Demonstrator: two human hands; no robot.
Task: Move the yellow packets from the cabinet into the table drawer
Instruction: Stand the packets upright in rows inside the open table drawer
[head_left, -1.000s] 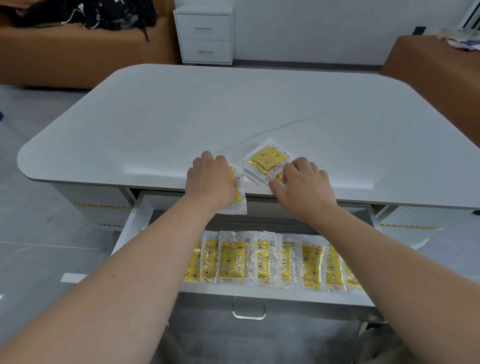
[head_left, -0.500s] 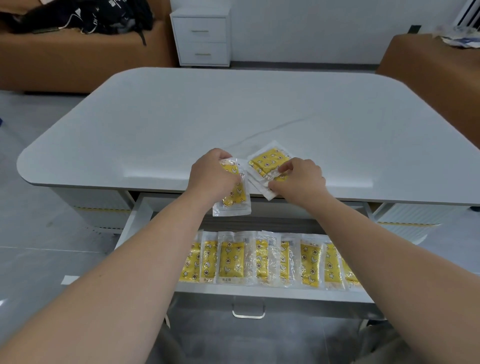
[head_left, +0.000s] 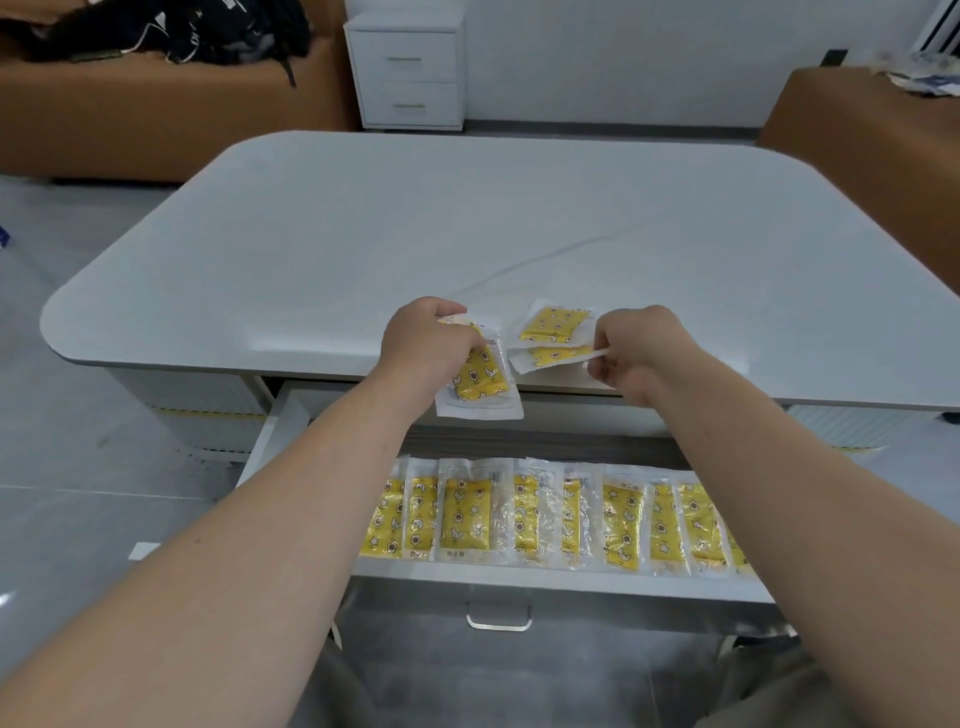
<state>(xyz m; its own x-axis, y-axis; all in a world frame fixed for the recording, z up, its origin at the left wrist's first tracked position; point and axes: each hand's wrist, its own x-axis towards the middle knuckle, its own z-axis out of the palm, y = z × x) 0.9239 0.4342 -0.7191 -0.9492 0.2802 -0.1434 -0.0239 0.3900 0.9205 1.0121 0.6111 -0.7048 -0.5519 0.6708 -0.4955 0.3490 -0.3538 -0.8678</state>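
Saw brown sofa upper left, black bag heaped on it. Noted second brown seat upper right, papers on top. Grey floor left edge.

yellow packets on table, row in drawer

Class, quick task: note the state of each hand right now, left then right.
Left hand: closed, gripping a yellow packet.
Right hand: closed, pinching the edge of a second packet.

Left grip has lifted its packet off the table (right grip pinches a second packet).
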